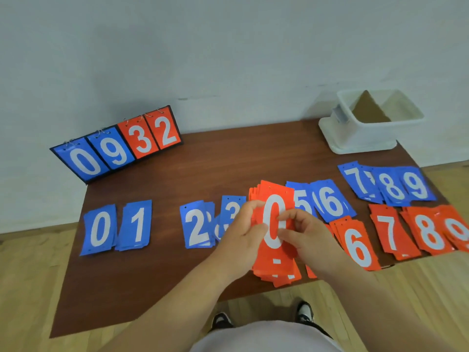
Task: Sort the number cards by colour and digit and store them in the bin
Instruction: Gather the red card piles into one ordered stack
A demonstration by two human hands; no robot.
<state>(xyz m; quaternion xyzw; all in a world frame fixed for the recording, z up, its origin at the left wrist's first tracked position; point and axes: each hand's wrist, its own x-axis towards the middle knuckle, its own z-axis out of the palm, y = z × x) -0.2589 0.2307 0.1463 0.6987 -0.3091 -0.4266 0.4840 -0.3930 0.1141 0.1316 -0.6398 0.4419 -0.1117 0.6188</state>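
Note:
My left hand (243, 235) grips a thick stack of red cards (275, 265) from the left, held above the table's front edge. A red 0 card (274, 199) tops the stack, and my right hand (302, 235) pinches it at its right side. Blue piles lie in a row: 0 (99, 229), 1 (137, 224), 2 (195, 228), 3 (232, 207), 5 (302, 199), 6 (331, 200), 7 (355, 180), 8 (390, 186), 9 (417, 184). Red piles 6 (357, 246), 7 (390, 231), 8 (429, 231) and 9 (459, 229) lie at the right. The white bin (365, 133) stands at the far right corner.
A flip scoreboard (119, 146) showing 0 9 3 2 stands at the table's (203, 168) back left corner against the wall. The bin holds a brown cardboard piece (368, 110) and rests on its lid. My feet show below the table's front edge.

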